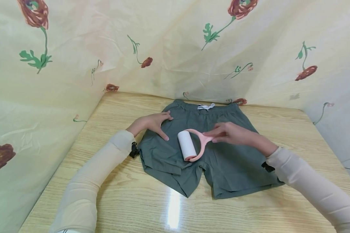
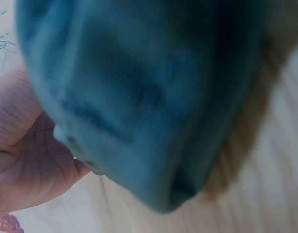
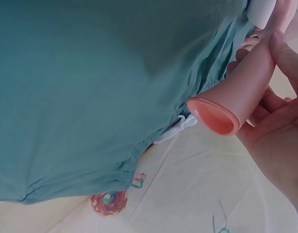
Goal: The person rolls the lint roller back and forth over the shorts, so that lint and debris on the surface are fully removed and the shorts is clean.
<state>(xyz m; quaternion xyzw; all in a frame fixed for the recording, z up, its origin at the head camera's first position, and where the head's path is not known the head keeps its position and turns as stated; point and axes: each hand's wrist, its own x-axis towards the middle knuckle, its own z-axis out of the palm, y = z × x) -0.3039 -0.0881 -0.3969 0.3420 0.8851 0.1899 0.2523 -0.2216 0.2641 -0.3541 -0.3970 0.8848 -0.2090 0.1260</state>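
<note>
Tabletop [image 1: 125,204] of pale wood grain, bearing a bright streak of reflected light [image 1: 173,210] in its near part. Creased cream cloth [image 1: 169,22], printed with reddish-brown flowers [image 1: 36,16] and green leaves [image 1: 42,61], rises behind and along both sides.

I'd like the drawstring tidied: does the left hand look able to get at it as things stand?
Probably yes: the left hand rests on the shorts, with nothing seen blocking its way to the drawstring; the roller sits lower, off that path.

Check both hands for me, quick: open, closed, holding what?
Left hand: open, fingers spread on the shorts.
Right hand: closed, holding the roller by its pink handle.
</note>
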